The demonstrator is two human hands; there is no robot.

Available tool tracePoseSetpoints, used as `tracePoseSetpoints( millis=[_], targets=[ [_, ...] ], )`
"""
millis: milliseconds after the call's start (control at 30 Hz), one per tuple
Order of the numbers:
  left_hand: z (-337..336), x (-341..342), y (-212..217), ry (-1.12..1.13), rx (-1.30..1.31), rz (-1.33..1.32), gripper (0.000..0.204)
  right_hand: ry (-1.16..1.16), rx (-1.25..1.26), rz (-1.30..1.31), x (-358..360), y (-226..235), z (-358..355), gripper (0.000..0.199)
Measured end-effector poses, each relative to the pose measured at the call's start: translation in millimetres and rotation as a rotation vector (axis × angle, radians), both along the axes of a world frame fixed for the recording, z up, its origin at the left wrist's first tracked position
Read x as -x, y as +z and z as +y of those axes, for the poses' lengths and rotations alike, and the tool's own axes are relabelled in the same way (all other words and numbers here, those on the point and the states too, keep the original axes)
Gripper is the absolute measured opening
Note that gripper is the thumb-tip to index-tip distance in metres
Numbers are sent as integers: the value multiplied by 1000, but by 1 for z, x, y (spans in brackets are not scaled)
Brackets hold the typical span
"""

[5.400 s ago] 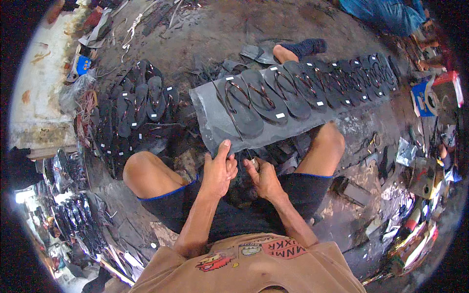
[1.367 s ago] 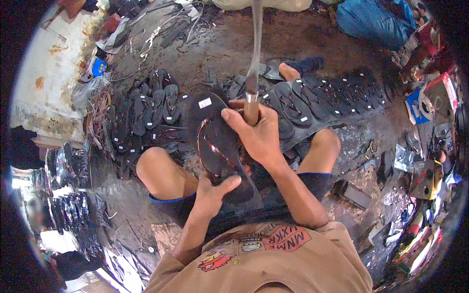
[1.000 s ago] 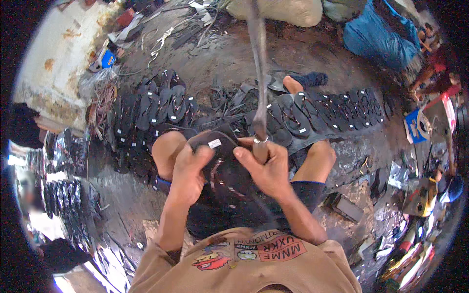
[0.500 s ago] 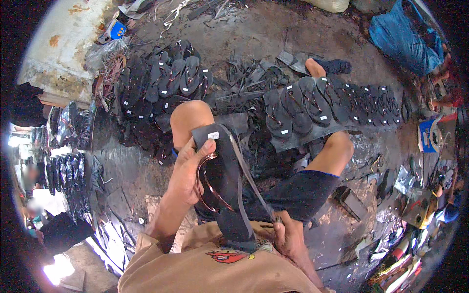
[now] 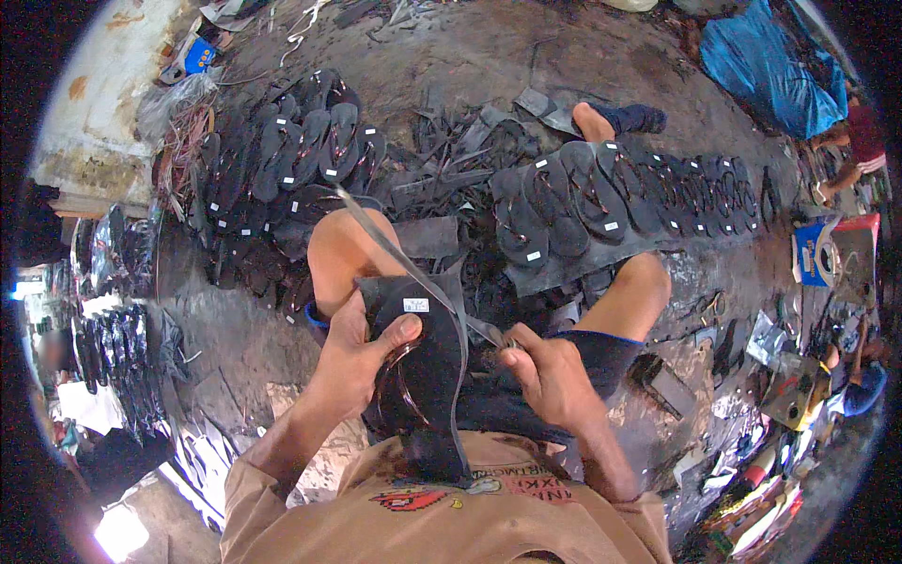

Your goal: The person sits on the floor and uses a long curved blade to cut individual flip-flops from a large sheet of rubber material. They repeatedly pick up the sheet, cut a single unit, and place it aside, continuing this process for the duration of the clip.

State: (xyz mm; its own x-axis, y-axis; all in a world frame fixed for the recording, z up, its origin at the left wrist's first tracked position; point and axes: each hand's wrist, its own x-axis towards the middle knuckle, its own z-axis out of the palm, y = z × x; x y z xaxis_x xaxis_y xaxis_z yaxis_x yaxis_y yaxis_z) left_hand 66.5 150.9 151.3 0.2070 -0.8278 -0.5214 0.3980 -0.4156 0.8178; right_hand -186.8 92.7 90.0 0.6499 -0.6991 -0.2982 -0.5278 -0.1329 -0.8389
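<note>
My left hand (image 5: 355,365) is closed on a black flip-flop (image 5: 427,381), its thumb pressed on top below a small white label. The flip-flop has shiny brown straps, and its lower end rests against my shirt. Along its right edge runs a narrow dark strip (image 5: 385,242), whose free end curls up past my knee. My right hand (image 5: 554,376) is closed round the handle of a knife (image 5: 484,330), mostly hidden in the fist. The knife's blade meets the flip-flop's right edge near the strip.
Labelled flip-flops (image 5: 324,141) are piled beyond my left knee. More flip-flops (image 5: 564,202) lie in a row on a dark sheet at right. Black offcuts (image 5: 451,150) lie between them. A blue plastic bag (image 5: 766,70) is at far right, near other people's arms.
My right hand has moved up and the blade now sits at the flip-flop's upper right edge. The strip's free end now swings out to the upper left. The flip-flop has shifted slightly down.
</note>
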Motion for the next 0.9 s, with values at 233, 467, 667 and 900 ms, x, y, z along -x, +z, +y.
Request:
tracePoseSetpoints(
  millis=[233,467,667,900],
  targets=[
    [-9,-4,-3,-93,8,-46,43,289,20,80,-29,53,-93,55],
    [-19,-4,3,-194,35,-329,48,359,63,-278,-42,41,-112,58],
    [-49,39,-14,140,450,-123,41,-343,-186,-670,-31,46,-71,54],
    [-126,66,-19,428,428,288,33,-560,149,-748,-44,11,-77,47]
  ],
)
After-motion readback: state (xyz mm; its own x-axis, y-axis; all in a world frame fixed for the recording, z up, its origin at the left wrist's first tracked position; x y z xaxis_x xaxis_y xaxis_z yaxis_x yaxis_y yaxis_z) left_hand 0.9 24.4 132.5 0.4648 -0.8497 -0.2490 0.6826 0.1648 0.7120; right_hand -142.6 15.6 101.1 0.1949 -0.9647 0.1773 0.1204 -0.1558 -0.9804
